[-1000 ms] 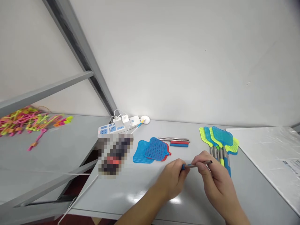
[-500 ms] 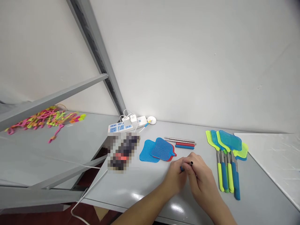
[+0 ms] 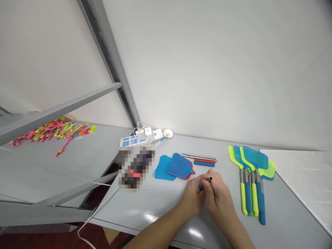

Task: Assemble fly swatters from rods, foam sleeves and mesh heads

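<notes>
While we are looking down in the head view, our left hand (image 3: pixel 192 196) is gripping a blue handle (image 3: pixel 201 186) at lower centre and our right hand (image 3: pixel 219 195) is holding the metal tube (image 3: pixel 210 179), probably for steadiness; together they are hiding most of both. Mesh heads (image 3: pixel 178 166) and steel rods (image 3: pixel 199 156) are lying near frame centre, likely for easy reach. Swatters (image 3: pixel 259 197) are resting at right; a pixelated patch (image 3: pixel 135 172) is masking something left of centre.

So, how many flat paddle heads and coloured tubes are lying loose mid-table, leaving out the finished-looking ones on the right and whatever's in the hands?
Blue paddle heads: 2
Red paddle head, mostly covered: 1
Red tube: 1
Blue tube: 1
Total: 5
</notes>
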A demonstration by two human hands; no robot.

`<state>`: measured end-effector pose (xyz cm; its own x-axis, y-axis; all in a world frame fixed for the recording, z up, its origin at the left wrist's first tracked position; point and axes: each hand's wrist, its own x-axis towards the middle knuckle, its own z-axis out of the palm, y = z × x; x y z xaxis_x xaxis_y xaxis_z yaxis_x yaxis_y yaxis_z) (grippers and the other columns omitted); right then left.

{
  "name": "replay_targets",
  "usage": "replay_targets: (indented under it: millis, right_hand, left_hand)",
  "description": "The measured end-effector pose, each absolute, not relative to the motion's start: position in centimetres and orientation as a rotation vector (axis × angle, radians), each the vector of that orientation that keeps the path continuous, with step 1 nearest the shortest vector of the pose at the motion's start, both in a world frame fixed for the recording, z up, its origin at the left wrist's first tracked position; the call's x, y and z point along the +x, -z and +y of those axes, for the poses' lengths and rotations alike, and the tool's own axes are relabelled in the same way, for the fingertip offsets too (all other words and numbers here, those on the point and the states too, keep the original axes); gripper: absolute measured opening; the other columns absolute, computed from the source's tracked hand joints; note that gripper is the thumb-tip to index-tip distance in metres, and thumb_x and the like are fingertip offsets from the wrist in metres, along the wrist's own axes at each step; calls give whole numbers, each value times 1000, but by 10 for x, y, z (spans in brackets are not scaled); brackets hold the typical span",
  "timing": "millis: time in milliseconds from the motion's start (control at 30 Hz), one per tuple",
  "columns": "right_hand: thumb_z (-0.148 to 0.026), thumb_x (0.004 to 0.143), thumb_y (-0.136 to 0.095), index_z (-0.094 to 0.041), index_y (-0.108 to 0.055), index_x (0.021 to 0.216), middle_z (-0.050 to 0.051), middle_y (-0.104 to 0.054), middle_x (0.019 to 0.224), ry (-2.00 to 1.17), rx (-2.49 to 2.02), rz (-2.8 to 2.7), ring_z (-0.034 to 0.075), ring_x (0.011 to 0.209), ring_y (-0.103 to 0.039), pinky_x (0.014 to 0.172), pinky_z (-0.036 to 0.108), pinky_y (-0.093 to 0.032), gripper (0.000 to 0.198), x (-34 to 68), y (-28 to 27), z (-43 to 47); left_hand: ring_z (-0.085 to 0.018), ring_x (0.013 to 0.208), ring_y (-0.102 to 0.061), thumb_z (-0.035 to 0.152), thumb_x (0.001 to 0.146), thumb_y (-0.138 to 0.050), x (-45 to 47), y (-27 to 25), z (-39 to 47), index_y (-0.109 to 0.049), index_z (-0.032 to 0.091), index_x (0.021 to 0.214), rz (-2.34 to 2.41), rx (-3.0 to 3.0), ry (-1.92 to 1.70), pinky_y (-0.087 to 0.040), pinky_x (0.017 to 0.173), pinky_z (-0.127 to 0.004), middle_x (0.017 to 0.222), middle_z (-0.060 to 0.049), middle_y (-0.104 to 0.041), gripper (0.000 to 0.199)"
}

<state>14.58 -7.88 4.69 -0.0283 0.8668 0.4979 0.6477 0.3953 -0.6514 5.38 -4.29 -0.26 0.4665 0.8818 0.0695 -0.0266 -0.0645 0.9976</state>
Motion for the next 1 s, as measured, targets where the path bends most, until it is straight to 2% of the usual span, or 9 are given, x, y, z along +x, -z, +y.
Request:
replay_targets:
  millis: [300,467,600,733,800,900,1000]
  right_hand:
    - [-27,99,-37,-23,-53,80,1,-54,72,-307,-1394,-1710,18,69,-53,62,30,-43,26,151,-49,-79]
    - [-37,95,-51,-24,-64,90,2,-62,76,-377,-1505,-1564,19,71,-60,62,29,-48,18,190,-63,-95]
    - [-41,85,-67,-25,-70,91,3,-68,75,-421,-1576,-1475,21,72,-66,62,29,-52,18,229,-73,-116]
    - [-39,87,-66,-25,-70,85,2,-70,81,-633,-1555,-1823,19,72,-66,63,27,-51,14,241,-83,-133]
    - [-35,95,-55,-26,-68,98,2,-69,84,-656,-1573,-1996,17,73,-65,64,27,-49,15,234,-86,-138]
    - [-26,102,-38,-25,-59,116,2,-64,84,-477,-1524,-2246,16,71,-63,60,27,-45,26,218,-86,-142]
    - [-20,102,-32,-22,-58,109,2,-60,77,-214,-1387,-2381,17,65,-59,55,29,-39,27,204,-79,-146]
  left_hand:
    - [-11,59,-40,44,92,-51,54,7,-44,-55,17,73,853,1503,-857,-33,53,-24,63,3,-48,34]
    - [-9,53,-34,40,85,-63,47,0,-43,-50,18,67,883,1558,-834,-28,50,-23,56,7,-39,31]
    - [-11,58,-42,38,78,-72,27,-18,-36,-57,18,67,912,1604,-928,-31,56,-24,58,5,-48,28]
    - [-12,54,-44,51,89,-56,2,-45,-36,-64,17,70,891,1658,-1009,-33,56,-25,55,3,-50,39]
    - [-13,54,-49,55,94,-46,-5,-58,-44,-67,17,77,856,1662,-1028,-36,57,-26,56,1,-52,47]
    - [-17,69,-60,57,99,-31,-9,-68,-61,-67,16,91,767,1513,-1077,-46,68,-29,72,-5,-64,56]
    - [-21,77,-65,63,97,-28,-10,-68,-78,-66,14,94,700,1263,-1113,-50,74,-33,81,-9,-68,62]
